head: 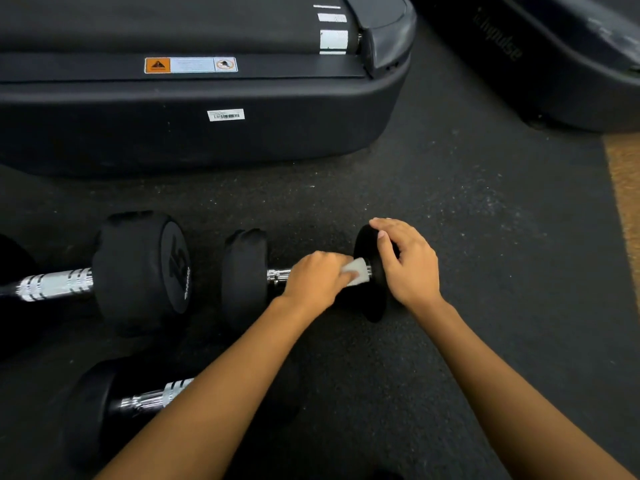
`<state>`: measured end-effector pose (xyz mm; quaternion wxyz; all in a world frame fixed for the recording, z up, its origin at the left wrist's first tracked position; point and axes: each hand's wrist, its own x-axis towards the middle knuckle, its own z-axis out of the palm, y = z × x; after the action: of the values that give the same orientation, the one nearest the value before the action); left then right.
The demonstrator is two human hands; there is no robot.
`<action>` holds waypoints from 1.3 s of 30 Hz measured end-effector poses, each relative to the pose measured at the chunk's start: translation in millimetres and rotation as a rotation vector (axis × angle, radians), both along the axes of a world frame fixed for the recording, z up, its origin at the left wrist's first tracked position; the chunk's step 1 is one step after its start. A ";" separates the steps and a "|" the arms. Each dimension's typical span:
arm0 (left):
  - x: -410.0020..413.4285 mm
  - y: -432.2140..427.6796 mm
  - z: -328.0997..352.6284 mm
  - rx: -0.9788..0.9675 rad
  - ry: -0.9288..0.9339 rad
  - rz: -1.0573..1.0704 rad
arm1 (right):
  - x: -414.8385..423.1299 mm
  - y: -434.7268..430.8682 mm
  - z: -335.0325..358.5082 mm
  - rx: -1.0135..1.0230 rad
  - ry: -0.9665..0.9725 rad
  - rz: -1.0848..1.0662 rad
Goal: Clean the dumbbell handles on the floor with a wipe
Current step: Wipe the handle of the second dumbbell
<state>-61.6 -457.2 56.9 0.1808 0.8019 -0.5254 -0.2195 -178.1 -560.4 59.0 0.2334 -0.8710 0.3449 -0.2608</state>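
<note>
Down on the gym floor (467, 237), right of centre, the left hand (317, 278) has its fingers clamped round a white wipe (356, 271) on the chrome handle (278, 275) of the small dumbbell (244, 271). The right hand (407, 265) curls its fingers over the right-end head to steady it. Risk imo: scrub too hard with that grip slack and it could roll or skid into the bigger dumbbell (142, 271) at left. Readable stuff: "15" on that bigger one, "Impulse" on the far-right machine (502, 36). The treadmill (207, 133) warning label (190, 65) and barcode sticker (225, 115) are too small to read.
</note>
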 end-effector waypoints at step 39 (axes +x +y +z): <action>-21.1 -1.3 -23.4 -0.330 -0.233 -0.085 | -0.5 -1.3 -3.9 0.012 -0.009 -0.001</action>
<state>-82.7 -458.5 33.4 0.2384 0.7585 -0.6049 -0.0438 -178.6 -561.7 55.1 0.2399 -0.8682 0.3458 -0.2629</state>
